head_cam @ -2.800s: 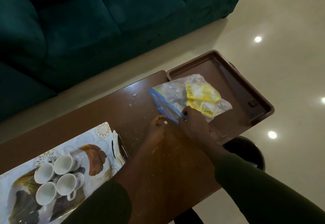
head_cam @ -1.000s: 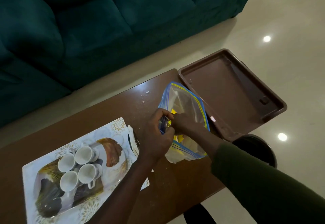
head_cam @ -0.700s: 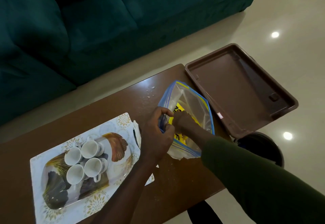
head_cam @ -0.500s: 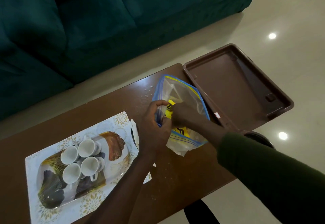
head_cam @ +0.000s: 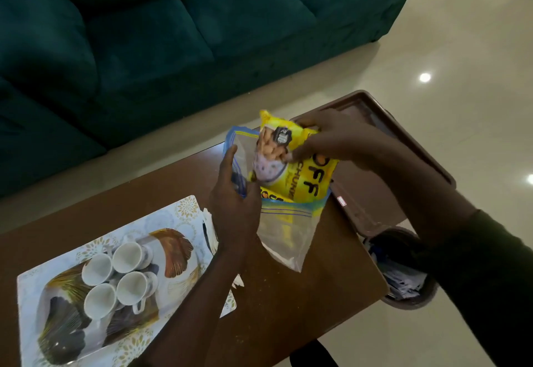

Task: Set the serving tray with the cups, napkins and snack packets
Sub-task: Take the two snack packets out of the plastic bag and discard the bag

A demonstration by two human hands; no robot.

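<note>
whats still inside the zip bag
Inside the zip bag, yellow wrapping of at least one more packet shows below the snack packet the right hand lifts out. The left hand hides the rest.

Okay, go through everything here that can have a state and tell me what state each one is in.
Zip bag: open, upright on table
Yellow packet: partly out of bag
Left hand: holding bag's mouth
Right hand: gripping packet
Brown tray: nothing visible in it
Four cups: lying sideways on patterned tray

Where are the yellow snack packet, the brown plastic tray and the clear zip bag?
yellow snack packet point(head_cam: 305, 182), head view, printed front.
brown plastic tray point(head_cam: 372, 216), head view, near rim.
clear zip bag point(head_cam: 288, 237), head view, lower panel.
</note>
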